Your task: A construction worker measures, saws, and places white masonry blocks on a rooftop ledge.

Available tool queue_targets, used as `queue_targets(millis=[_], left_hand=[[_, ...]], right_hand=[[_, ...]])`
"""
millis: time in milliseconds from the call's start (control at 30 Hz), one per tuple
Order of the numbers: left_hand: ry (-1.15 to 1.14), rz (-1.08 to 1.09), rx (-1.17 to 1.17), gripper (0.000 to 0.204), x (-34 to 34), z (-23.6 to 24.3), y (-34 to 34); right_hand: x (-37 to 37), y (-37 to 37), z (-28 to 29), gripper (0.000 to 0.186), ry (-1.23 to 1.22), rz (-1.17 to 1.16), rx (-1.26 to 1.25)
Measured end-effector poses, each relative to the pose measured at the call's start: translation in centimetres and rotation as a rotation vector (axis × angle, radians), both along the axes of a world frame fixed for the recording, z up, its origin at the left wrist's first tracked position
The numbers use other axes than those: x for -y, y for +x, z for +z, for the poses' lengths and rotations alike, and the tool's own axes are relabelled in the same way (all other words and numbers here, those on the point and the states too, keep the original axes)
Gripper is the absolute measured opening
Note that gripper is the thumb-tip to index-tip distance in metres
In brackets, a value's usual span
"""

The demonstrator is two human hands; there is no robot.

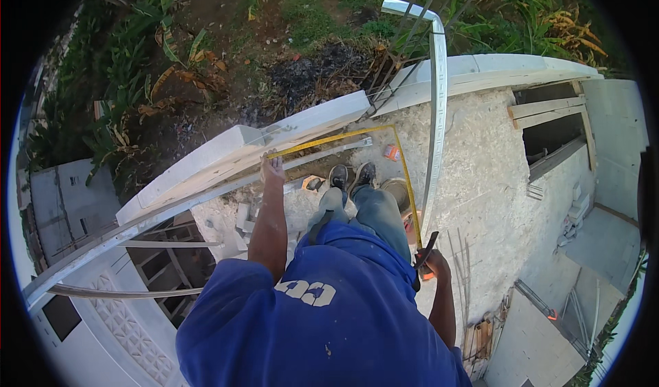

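Yellow tape blade [332,138] spans the gap between both hands: from the left hand out beside the low wall [316,120], then a sharp bend, then down to the right hand. Left hand [272,168]: fingers mostly closed, pinching the blade's free end near the wall's inner face; can't tell if it touches the wall. Right hand [438,264]: closed round the orange tape case [426,274], low at the person's right side, probably to keep the blade steady. Bend likely comes from slack, since the hands sit closer together than the blade is long. Black strip [429,247] sticks up by the right hand; can't tell whether it's gripped.

Long silver bar [437,92] crosses the wall right of the blade; its support isn't clear. Second metal bar [329,153] runs alongside the wall, near the shoes [364,174]. Bucket [396,192] on the rough floor [480,146], just right of the legs.
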State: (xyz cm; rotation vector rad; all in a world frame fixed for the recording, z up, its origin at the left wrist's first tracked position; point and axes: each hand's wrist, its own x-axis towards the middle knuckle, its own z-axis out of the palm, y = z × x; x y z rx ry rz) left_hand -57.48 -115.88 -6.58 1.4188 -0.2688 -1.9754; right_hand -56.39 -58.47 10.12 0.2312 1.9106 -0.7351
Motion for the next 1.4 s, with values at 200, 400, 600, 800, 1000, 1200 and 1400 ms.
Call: queue_targets(millis=[200, 400, 600, 800, 1000, 1200, 1400], left_hand=[[0.088, -0.078, -0.117, 0.029, 0.8, -5.9, -6.0], [0.07, 0.09, 0.047, 0.014, 3.1, -5.5, -6.3], [0.06, -0.033, -0.002, 0.027, 5.7, -6.6, -5.1], [0.062, -0.04, 0.012, 0.033, 6.3, -7.7, -4.9], [0.06, -0.065, 0.073, 0.036, 6.8, -7.6, -5.1], [-0.085, -0.169, 0.106, 0.031, 7.5, -8.0, -4.6], [-0.023, -0.131, 0.089, 0.033, 7.4, -7.3, -5.1]], right_hand=[[1.1, -1.0, -6.6, 0.03, 0.087, 0.402, -0.264], [3.9, -3.4, -4.9, 0.032, 0.095, 0.48, -0.229], [3.9, -4.1, -7.7, 0.028, 0.105, 0.554, -0.402], [6.6, -6.2, -6.6, 0.026, 0.241, -0.032, 0.074], [8.3, -6.5, -5.5, 0.037, 0.387, -0.096, 0.004], [8.6, -6.5, -3.5, 0.041, 0.297, 0.001, -0.062], [7.3, -5.4, -4.2, 0.043, 0.198, 0.23, -0.294]])
